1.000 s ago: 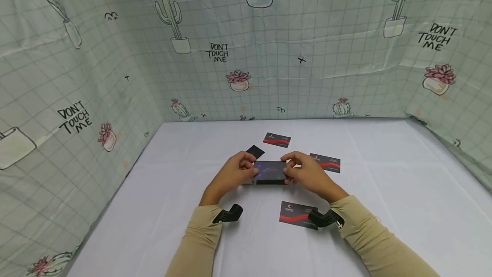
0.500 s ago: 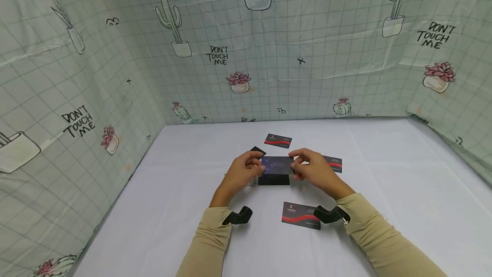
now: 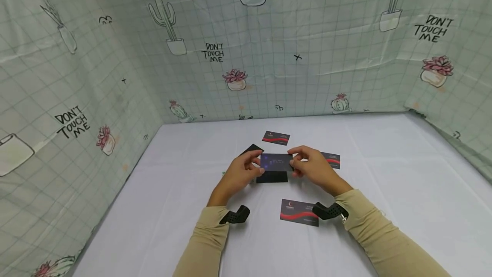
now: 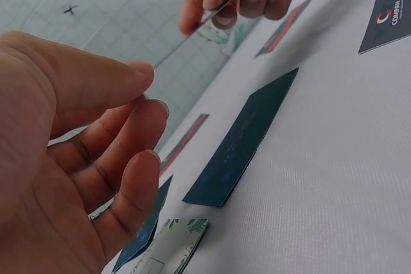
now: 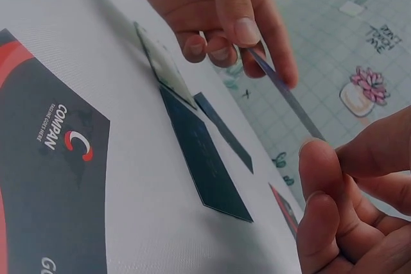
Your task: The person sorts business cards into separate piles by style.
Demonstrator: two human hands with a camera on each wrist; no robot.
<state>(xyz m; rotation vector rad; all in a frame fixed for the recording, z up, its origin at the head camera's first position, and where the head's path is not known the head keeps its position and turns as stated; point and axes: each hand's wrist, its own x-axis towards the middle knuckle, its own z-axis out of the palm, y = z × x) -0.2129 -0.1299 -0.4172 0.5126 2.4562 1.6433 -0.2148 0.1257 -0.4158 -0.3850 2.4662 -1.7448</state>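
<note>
Both hands pinch a thin dark card (image 3: 276,162) with a bluish-purple glow at its left side and small pale print. My left hand (image 3: 240,170) has its left edge between thumb and fingers; my right hand (image 3: 315,168) has the right edge. Seen almost edge-on in the right wrist view, the card (image 5: 286,91) is raised over the table. Below it lies another dark card (image 4: 244,139), flat on the cloth. Beside my left fingers are a further dark card (image 3: 251,148) and a white card with green leaves (image 4: 170,248), partly hidden by the hand in the head view.
Grey business cards with a red wave lie around the hands: one at the back (image 3: 276,137), one to the right (image 3: 332,161) partly behind my right hand, and one in front (image 3: 297,212). A white cloth (image 3: 161,208) covers the table; patterned fabric walls (image 3: 269,76) surround it.
The pinched card has come up off the dark card beneath, baring more of that one's front. Both hands rose with it and shifted slightly right.
</note>
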